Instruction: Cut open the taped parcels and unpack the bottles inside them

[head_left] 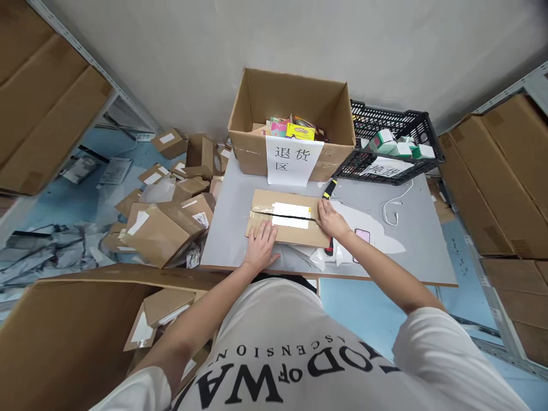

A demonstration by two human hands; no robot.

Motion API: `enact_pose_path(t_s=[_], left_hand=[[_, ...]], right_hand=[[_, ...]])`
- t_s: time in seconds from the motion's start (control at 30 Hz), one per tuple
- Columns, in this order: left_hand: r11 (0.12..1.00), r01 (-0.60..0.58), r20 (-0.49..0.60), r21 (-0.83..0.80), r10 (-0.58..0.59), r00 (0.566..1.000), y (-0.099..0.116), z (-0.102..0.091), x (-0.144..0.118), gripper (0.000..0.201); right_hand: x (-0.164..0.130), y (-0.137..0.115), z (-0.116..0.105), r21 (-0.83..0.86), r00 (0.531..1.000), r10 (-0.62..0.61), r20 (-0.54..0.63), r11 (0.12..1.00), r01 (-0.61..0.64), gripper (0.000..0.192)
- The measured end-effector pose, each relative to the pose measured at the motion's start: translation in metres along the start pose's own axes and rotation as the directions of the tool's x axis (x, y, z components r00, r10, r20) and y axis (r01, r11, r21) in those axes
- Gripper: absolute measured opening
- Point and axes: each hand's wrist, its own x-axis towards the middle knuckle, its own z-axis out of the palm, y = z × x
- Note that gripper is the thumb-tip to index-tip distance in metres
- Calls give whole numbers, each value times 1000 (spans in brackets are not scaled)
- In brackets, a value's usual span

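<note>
A flat cardboard box [261, 201] lies on the grey table, with a white label [291, 222] on its top. Along the middle of the top runs a dark open slit through clear tape. My left hand [260, 246] rests on the box's front left part, fingers laid out and thumb apart. At the right end of the slit, my right hand [331, 220] has its fingers together on the box's edge. Just behind that hand is a yellow-and-black tool handle [329, 189]. A red-and-black object [329, 247] shows partly beside the box's front right corner.
Behind stand a large open carton [252, 153] holding small coloured packs and a black crate [394, 174] of green-white boxes. A phone [362, 235], white cable [386, 211] and paper lie to the right. Opened boxes [160, 234] pile up left; a big carton [64, 337] stands front left.
</note>
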Motion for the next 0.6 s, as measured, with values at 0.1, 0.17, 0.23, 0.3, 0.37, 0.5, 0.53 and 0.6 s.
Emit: enact_pose_path(t_s=[0.1,0.17,0.23,0.3,0.37,0.5,0.53,0.6], left_hand=[[1000,-12,9,6,11,1000,0,-1,0,93],[1000,-15,18,3,15,1000,-1,-2,1,91],[1000,-17,24,-2,17,1000,-2,-1,1,90],[1000,-25,22,-5,25,999,-3,-1,1,90],[999,-35,11,-8,35,999,-4,0,2,91],[999,-47,-5,-16,47,999,-4,0,5,92],[999,-50,-7,-17,50,999,-4,0,5,91],[999,-44,-9,-17,44,999,-2,0,6,92]], right_hand=[[-10,-3,3,-31,995,78,69,997,-76,55],[-10,-5,-1,-79,990,84,117,994,-75,55],[-5,-3,-11,-124,983,67,170,991,-46,55],[3,6,-25,-140,973,15,232,990,18,51],[15,20,-41,-109,952,-70,299,988,106,44],[35,44,-70,13,909,-162,384,985,170,40],[37,44,-73,20,907,-151,394,988,156,41],[36,36,-74,-14,914,-89,397,995,103,37]])
